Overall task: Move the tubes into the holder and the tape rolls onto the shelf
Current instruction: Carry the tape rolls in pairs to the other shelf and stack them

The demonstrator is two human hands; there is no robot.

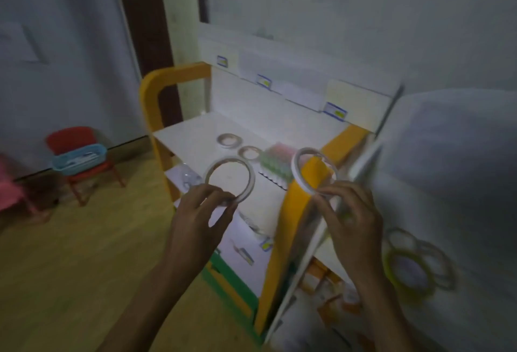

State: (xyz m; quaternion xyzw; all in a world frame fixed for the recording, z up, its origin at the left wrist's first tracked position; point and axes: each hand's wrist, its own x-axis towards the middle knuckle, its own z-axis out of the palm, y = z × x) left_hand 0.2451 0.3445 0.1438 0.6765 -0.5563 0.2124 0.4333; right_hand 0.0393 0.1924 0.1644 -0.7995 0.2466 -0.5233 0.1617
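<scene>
Whole frame motion-blurred, tubes [275, 162] an indistinct pastel cluster, shelf labels [335, 111] unreadable, tape rolls [419, 265] at right smeared, lower shelf contents indistinguishable.

Top shelf [190, 139]: front-left bare — open approach. Two tape rolls [227, 140] mid-shelf, tube rack [275, 162] at right; yellow side post [300, 200] blocks right-hand entry.

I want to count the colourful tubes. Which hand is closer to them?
Right. The right hand sits just below-right of the tubes; the left hand is further off, lower-left.
</scene>
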